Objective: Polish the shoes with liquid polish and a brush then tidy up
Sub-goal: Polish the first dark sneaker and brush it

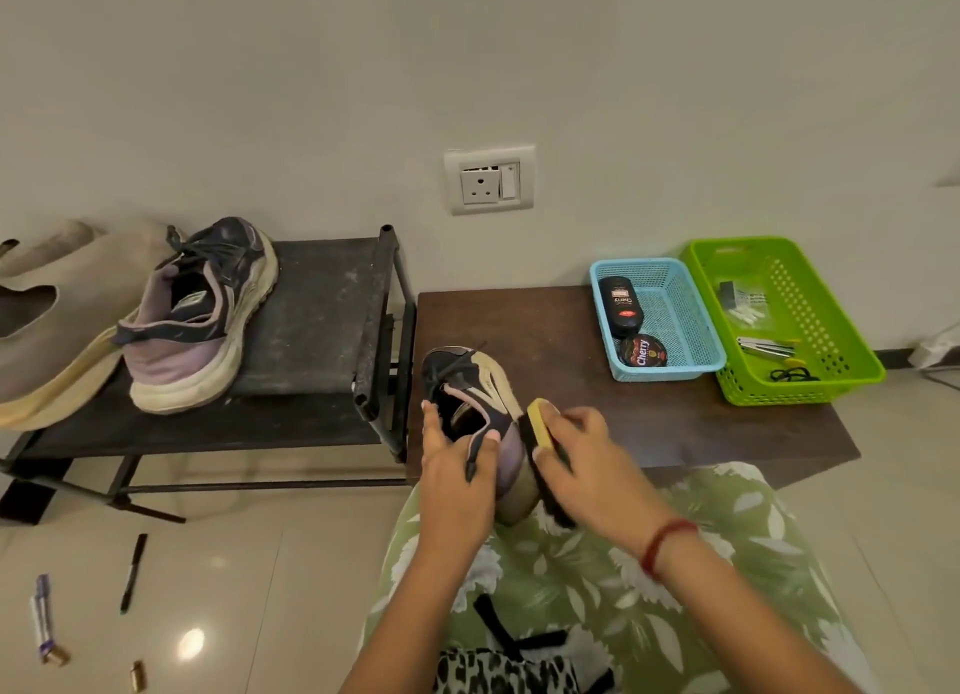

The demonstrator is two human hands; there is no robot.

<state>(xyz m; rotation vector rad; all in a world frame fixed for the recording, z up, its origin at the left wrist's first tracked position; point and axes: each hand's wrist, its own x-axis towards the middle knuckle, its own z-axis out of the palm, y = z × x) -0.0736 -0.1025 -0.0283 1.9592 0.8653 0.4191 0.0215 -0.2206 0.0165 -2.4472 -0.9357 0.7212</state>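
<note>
- A dark and lilac sneaker (467,389) is held at the near edge of the brown table (545,324). Its toe is pointed away toward the wall and its heel is over the person's lap.
- The sneaker is held by the left grip (457,464) at the collar, with the thumb laid over the rim of the opening and the fingers curled round the left side.
- A brush (540,423) with a yellow back and dark bristles is held by the right grip (587,459), with the fingers curled over the back. The bristles are pressed against the right side of the sneaker, near the heel.
- A red thread (665,542) is worn on the right wrist, and a green floral garment (691,605) is seen across the lap.
- A second sneaker (197,319) of the same colours is set on its sole on a dark rack (322,319) just left of the table. Beige footwear (52,324) is laid beside it on the left.
- A blue basket (685,324) is placed at the far side of the table. A black bottle of liquid polish (620,303) is laid in it on its side, with a round tin (643,351) marked "Cherry" in front of it.
- A green basket (836,350) is set just right of the blue one. Small items are seen inside, too small to name.
- A black marker (133,571) and a few batteries (137,675) are scattered on the tiled floor at the left.
- A wall socket (489,179) is mounted above the table.
</note>
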